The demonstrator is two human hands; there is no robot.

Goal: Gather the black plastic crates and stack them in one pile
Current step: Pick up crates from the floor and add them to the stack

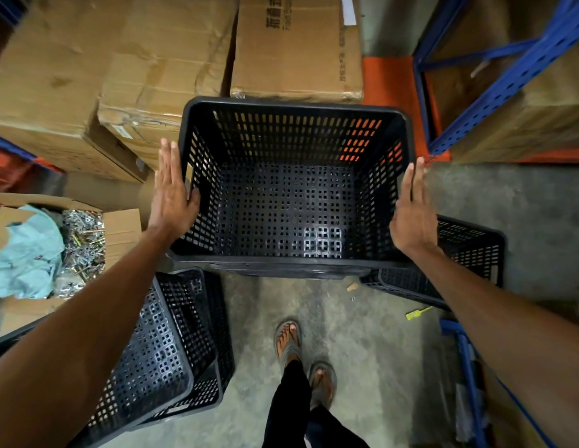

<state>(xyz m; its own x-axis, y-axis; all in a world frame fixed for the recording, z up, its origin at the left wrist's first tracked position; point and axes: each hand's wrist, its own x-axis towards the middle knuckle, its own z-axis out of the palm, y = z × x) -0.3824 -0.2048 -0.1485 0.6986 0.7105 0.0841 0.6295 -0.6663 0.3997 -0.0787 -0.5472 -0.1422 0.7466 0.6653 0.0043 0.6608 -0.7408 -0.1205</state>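
Observation:
A large black perforated crate [291, 202] sits upright in the middle, and the rim of another crate shows under its near edge. My left hand [171, 195] lies flat against its left wall with straight fingers and the thumb over the rim. My right hand [411, 208] is flat beside the right rim, fingers straight. A tilted black crate [171, 350] lies on the floor at lower left, apparently with another nested in it. Another black crate [469, 253] sits on the floor at the right, partly hidden by my right arm.
Big cardboard boxes [120, 76] stand just behind the crate. An open box of metal hardware and a teal cloth [49, 247] is at the left. Blue and orange shelving [495, 85] rises at the right. My sandalled feet [301, 360] stand on the concrete floor below.

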